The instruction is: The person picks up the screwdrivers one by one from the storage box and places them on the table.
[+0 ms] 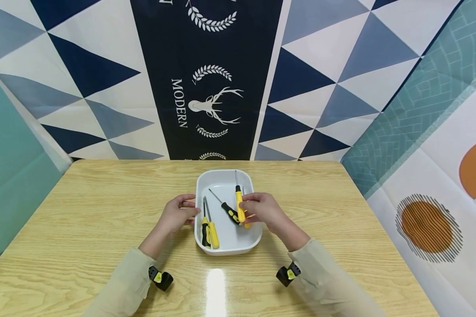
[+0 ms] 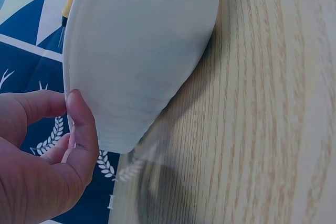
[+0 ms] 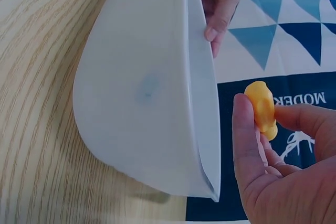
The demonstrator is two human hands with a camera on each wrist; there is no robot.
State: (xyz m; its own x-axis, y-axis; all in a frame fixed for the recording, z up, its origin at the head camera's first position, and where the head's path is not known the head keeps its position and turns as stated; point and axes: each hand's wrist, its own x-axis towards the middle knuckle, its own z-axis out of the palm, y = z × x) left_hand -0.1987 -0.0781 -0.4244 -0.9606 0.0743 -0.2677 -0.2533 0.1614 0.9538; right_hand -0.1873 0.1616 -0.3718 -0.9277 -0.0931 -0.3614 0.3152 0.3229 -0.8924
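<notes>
A white rectangular plastic basin (image 1: 230, 240) stands on the table with several screwdrivers in it. My left hand (image 1: 179, 211) pinches its left rim, thumb outside and fingers over the edge (image 2: 81, 129). Over the basin's right side, my right hand (image 1: 263, 210) holds a yellow-handled screwdriver (image 1: 239, 207) between thumb and fingers, shaft pointing away. Partly hidden under that hand is another screwdriver with an orange-yellow handle (image 1: 247, 225). A black-and-yellow screwdriver (image 1: 231, 214) lies slanted in the middle. Along the left wall lie a black-and-yellow screwdriver (image 1: 205, 231) and a yellow one (image 1: 213, 235).
The wood-grain table (image 1: 103, 220) extends around the basin, its far edge against a patterned cloth backdrop (image 1: 210, 101). More cloth hangs at both sides. Small black cameras (image 1: 161, 279) are strapped to both sleeved wrists.
</notes>
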